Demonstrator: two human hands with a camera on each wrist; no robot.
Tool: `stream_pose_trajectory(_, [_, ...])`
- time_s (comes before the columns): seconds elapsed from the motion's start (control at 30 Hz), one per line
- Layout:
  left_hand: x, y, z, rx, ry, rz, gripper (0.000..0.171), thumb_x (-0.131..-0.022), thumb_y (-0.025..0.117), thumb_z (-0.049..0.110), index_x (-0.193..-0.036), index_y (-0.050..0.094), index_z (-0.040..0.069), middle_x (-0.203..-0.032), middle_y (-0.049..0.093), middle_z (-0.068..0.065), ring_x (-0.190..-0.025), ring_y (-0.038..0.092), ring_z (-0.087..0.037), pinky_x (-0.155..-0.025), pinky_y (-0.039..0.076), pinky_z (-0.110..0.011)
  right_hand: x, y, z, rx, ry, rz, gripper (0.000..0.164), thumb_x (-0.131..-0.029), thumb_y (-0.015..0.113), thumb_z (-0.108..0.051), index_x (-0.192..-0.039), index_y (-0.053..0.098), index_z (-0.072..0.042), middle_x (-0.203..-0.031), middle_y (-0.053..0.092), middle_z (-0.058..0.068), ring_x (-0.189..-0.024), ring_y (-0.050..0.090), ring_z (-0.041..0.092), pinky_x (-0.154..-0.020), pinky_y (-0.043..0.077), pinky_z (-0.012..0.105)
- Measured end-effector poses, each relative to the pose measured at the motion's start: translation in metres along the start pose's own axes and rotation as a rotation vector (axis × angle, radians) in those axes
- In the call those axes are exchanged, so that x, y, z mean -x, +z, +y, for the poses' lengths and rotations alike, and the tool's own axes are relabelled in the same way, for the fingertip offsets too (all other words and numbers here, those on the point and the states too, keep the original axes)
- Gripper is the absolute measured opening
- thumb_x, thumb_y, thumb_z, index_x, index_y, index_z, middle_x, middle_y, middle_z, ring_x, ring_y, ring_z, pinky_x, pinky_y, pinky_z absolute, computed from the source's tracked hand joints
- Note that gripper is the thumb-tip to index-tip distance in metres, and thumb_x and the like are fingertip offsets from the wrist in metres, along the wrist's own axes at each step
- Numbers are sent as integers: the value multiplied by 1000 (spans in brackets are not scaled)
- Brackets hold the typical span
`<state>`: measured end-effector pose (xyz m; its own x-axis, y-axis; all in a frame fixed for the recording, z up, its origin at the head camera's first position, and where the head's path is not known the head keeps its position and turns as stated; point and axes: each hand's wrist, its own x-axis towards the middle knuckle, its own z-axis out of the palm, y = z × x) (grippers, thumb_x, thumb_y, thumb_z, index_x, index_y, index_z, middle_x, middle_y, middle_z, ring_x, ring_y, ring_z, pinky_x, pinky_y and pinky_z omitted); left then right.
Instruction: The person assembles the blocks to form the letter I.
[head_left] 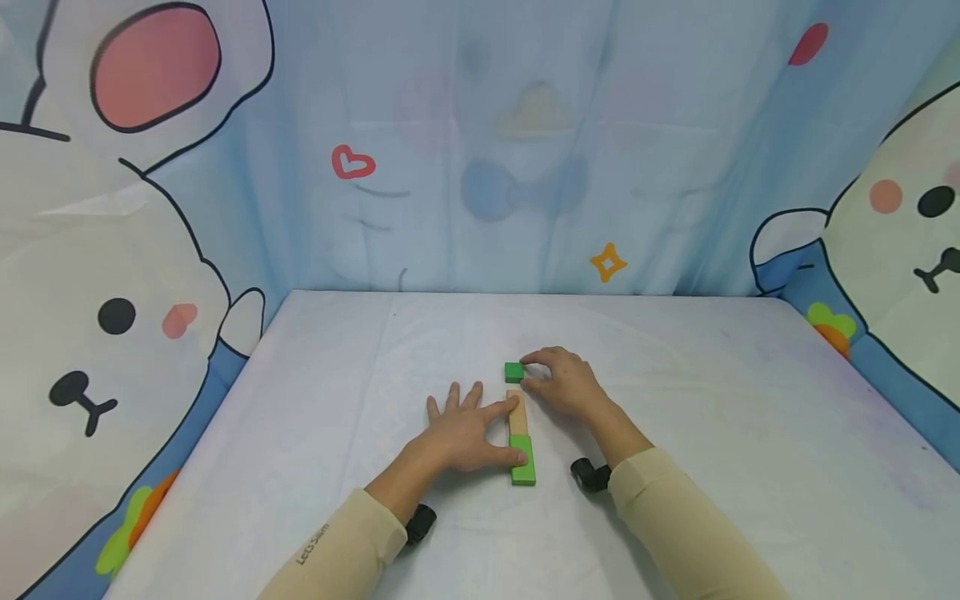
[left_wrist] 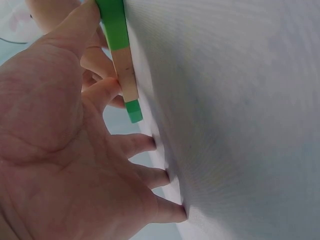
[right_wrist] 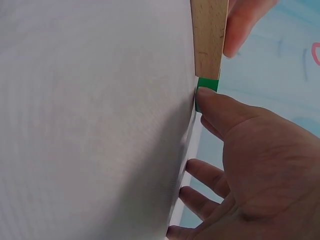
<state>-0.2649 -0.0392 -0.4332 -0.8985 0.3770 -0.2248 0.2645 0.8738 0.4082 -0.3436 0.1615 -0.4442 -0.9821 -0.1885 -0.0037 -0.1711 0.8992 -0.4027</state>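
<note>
Three blocks lie in a line on the white table: a small dark green block [head_left: 513,372] at the far end, a plain wooden block [head_left: 519,422] in the middle and a longer light green block [head_left: 523,476] nearest me. My left hand [head_left: 467,435] is spread beside them, its thumb on the light green block and its index fingertip on the wooden one. Its other fingertips touch the table in the left wrist view. My right hand [head_left: 566,385] pinches the small green block [right_wrist: 208,84] between thumb and index finger. A narrow gap shows between that block and the wooden one in the head view.
The white-covered table [head_left: 675,358] extends around both hands. Behind it hangs a light blue curtain [head_left: 420,225] with cartoon prints. A black wrist camera [head_left: 422,525] sits by the left sleeve, and another black camera [head_left: 590,476] by the right.
</note>
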Motion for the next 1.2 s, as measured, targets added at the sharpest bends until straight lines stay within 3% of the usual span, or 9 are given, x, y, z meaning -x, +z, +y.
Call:
stream_pose_trajectory(0.47, [0,-1,-1,0,4,9,87,-86,66,74,-161,35,42,-173,17,-16,-159,6,-49,-120,6,-76,0,-2,-2,41,-30,11,41,-100,69,-31,-138,67,-17,-152,52,21,-143,46,47,-117,30,69])
stream_pose_trajectory(1.2, [-3,2,-2,-4,7,-1,87,-86,66,75,-161,34,43,-173,16,-15,-159,5,-49,-120,5,-76,1,0,-3,65,-6,9,40,-100,69,-31,-137,67,-17,-150,54,21,-140,48,46,-115,37,65])
